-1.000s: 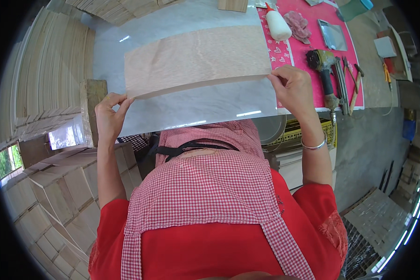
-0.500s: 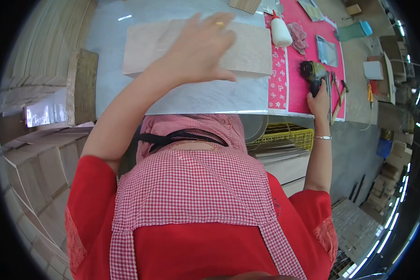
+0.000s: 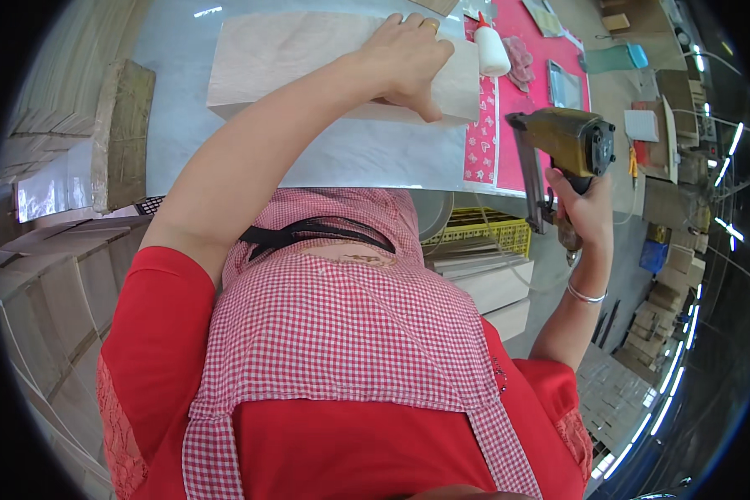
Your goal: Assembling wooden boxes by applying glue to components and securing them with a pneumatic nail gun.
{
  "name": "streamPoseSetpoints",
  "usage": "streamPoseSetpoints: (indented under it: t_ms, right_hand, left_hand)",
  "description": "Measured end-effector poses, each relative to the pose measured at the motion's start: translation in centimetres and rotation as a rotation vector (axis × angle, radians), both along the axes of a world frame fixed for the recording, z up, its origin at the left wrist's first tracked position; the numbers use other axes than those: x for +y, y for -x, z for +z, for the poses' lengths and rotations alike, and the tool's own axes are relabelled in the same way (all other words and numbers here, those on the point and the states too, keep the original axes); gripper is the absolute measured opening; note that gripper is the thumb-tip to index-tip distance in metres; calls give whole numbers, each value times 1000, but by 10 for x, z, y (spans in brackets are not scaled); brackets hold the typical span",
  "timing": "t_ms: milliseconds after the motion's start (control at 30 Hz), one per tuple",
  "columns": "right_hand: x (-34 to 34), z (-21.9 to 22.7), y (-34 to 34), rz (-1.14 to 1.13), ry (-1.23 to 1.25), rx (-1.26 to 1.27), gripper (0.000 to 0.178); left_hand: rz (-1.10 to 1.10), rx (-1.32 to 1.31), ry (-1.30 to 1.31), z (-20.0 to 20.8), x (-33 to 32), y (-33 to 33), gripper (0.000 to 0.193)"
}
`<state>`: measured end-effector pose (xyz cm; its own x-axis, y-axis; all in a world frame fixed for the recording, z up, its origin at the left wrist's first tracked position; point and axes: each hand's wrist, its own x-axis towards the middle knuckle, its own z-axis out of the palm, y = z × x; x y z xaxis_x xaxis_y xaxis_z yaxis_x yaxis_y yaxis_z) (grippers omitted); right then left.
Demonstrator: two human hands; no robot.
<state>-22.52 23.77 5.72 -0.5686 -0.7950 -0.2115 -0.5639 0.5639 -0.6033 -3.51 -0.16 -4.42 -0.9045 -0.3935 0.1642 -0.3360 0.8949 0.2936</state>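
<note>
A long pale wooden box (image 3: 283,62) lies across the table in front of me. My left hand (image 3: 402,68) grips it towards its right end, the thumb on the near side and the fingers over the top to the far edge. Part of the box is hidden beneath my left hand and forearm. At the right, my right hand (image 3: 590,208) is wrapped round the handle of a yellow and black pneumatic nail gun (image 3: 562,133). The gun is raised beside the table's near edge, apart from the box.
A white glue bottle with a red tip (image 3: 492,52) and a pink cloth (image 3: 519,62) lie right of the box. A wrapped wooden block (image 3: 125,133) stands at the table's left edge. Below the table sits a yellow crate (image 3: 508,229). An air hose (image 3: 550,283) hangs near the gun.
My left hand has come down from above the box and taken hold of it. My right hand has lifted the nail gun off the pink mat and turned it.
</note>
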Motion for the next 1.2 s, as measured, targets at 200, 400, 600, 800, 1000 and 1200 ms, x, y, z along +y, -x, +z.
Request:
streamPoseSetpoints:
  t_ms: [200,400,600,800,1000,1200]
  right_hand:
    - [-9,10,-32,60,49,-107,22]
    - [-14,9,-33,59,-17,-115,22]
    - [-16,9,-37,65,-33,-163,23]
    - [-12,6,-50,-44,-35,-199,23]
    - [-21,12,-56,-17,-93,-135,22]
    - [-21,19,-71,16,42,-108,22]
  left_hand:
    - [23,-55,-47,8,3,0,72]
    - [44,-80,-22,14,6,-1,72]
    - [42,-96,-48,21,7,-3,76]
    - [-82,-309,-224,46,-5,-3,92]
    - [82,94,131,3,13,-28,82]
    - [-75,116,48,26,-50,-150,81]
